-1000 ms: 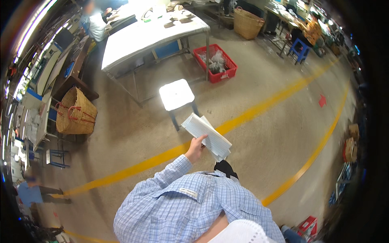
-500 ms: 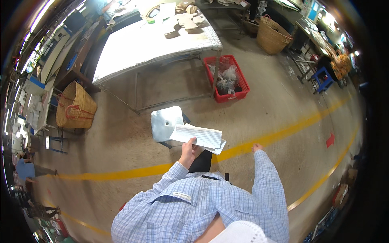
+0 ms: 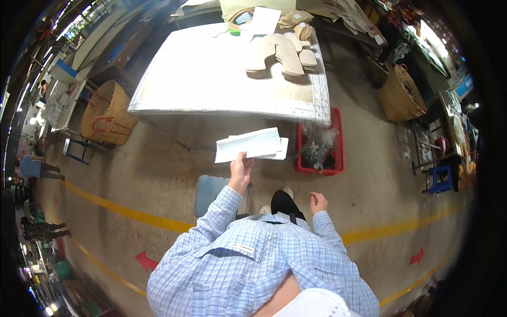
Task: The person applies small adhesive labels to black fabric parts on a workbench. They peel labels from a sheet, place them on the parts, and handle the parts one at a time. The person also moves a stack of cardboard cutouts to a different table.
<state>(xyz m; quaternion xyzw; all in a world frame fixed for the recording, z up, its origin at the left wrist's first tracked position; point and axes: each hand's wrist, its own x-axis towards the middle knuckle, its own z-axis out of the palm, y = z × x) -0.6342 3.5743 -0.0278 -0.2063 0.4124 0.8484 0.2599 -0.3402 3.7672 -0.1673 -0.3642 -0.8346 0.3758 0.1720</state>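
A small stack of white printed paper sheets point(image 3: 248, 145) is pinched in my left hand point(image 3: 241, 171), held out in front of me with the thumb on top. My right hand point(image 3: 318, 202) hangs over the floor at my side, holding nothing, its fingers loosely bent and a little apart. Ahead stands a white-topped table point(image 3: 195, 74), its front edge just beyond the papers. On its far right part lie piles of beige flat cut pieces point(image 3: 274, 53) beside a white sheet point(image 3: 265, 21).
A grey-blue stool point(image 3: 207, 194) stands close by my left forearm. Under the table's right corner is a red crate point(image 3: 338, 142) with plastic bags. Wicker baskets stand left point(image 3: 108, 113) and right point(image 3: 401, 95). A blue stool point(image 3: 439, 178) is farther right. Yellow lines cross the floor.
I have moved forward past the yellow line, so the table is nearer and the stool is now beside me. The papers stay in my left hand; my right hand has swung inward.
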